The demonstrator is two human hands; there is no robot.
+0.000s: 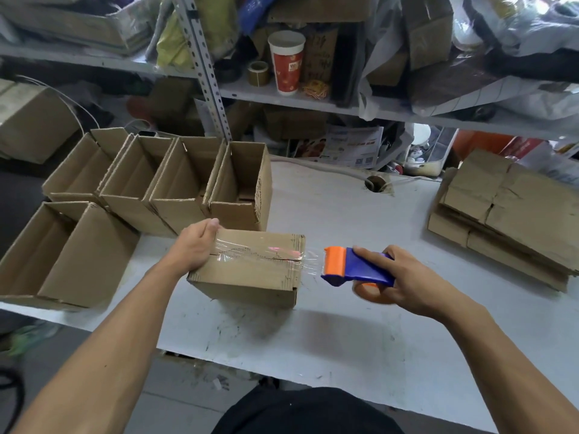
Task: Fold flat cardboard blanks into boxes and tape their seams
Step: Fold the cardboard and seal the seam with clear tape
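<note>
A folded cardboard box (pixel 250 277) sits on the white table (pixel 344 339) with its closed flaps up. Clear tape (pixel 260 255) runs along its centre seam and stretches past the right edge to a blue and orange tape dispenser (pixel 354 267). My right hand (pixel 404 280) grips the dispenser just right of the box. My left hand (pixel 195 245) rests on the box's left end, fingers curled over the far edge, holding it down.
Several open-topped boxes (pixel 163 183) stand in rows at the back left and left edge. A stack of flat cardboard blanks (pixel 507 214) lies at the right. Cluttered metal shelves (pixel 297 98) rise behind the table. A cable hole (pixel 376 183) sits mid-table.
</note>
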